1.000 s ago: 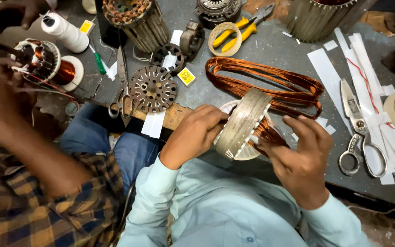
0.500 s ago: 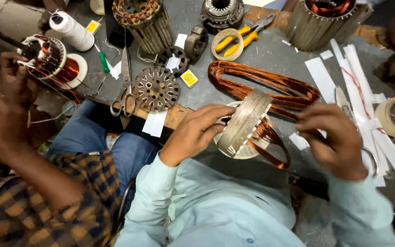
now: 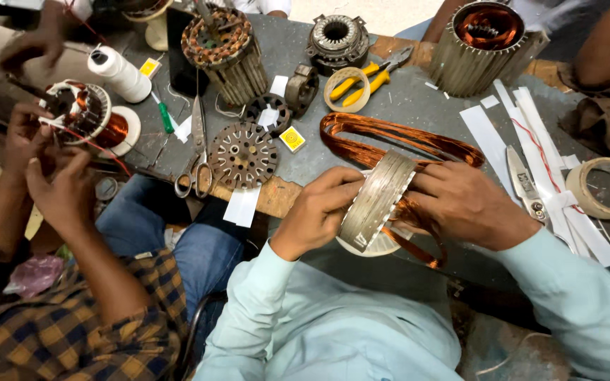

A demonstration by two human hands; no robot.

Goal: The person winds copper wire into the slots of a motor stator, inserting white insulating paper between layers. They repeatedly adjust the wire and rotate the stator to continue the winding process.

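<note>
R hand (image 3: 464, 204): 1.0 s ago it was low and right of the stator ring (image 3: 378, 201), fingers curled, just off the ring. At 0.5 s it had lifted away to the right, over the paper strips (image 3: 531, 141). It then came back and lay against the ring's right face, on the copper coil (image 3: 390, 137), fingers touching the ring.

L hand (image 3: 317, 212): grip shifted slightly, fingers spread along the ring's left edge.

Ring tilted a bit more upright.

Co-worker's hands (image 3: 44, 169) at left drew closer together below the small wound stator (image 3: 82, 113).
</note>
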